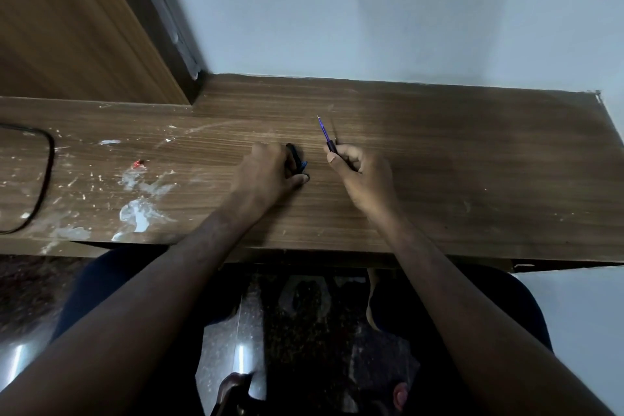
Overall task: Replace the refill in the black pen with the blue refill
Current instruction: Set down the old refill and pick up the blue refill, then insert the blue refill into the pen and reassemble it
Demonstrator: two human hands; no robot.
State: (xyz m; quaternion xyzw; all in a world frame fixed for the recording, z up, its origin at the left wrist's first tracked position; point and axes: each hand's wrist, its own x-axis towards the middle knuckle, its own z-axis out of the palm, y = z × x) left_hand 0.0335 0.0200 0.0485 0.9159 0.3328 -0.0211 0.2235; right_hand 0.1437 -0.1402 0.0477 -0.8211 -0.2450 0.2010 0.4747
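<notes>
Right hand (361, 172) grips the black pen barrel (332, 146) with the blue refill (323, 129) projecting from it above the wooden desk (472, 162), while left hand (266, 172), resting on the desk, is closed around a dark pen part (294, 155).

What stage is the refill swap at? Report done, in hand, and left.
Done: the pen looks taken apart. In hand: the right hand holds a dark pen piece with the blue refill sticking out, tip away; the left hand grips other black pen parts on the wooden desk. Left: seating the refill and closing the pen.
</notes>
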